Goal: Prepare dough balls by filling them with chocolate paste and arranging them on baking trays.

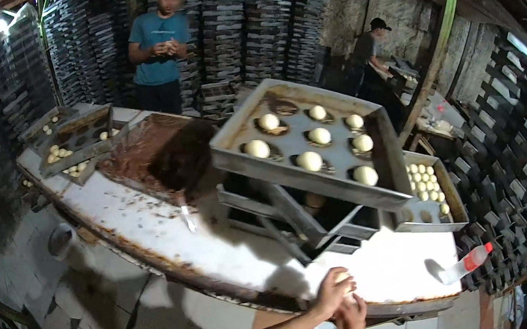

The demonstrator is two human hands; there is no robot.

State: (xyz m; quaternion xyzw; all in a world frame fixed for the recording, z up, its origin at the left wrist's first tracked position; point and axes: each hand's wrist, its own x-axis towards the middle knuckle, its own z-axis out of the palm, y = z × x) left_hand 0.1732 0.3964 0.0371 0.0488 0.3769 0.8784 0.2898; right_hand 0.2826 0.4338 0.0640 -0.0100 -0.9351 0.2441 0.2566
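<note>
Over the near edge of the white table (396,275), my two hands come together around a pale dough ball (346,282). My left hand (331,293) curls its fingers about it from the left. From below, my right hand (352,321) has its bent fingers against the same piece. Much of the dough is hidden by my fingers. Just beyond my hands, a metal tray (234,160) lies on top of a stack, with several round dough balls (309,161) spaced apart in it.
Criss-crossed empty trays (294,219) support the top tray. At right stand a dough-filled tray (457,201) and a red-capped plastic bottle (468,262). Brown filling (148,149), a scraper-like tool (187,219) and more trays (82,154) lie leftward. Two people (162,48) stand beyond the table.
</note>
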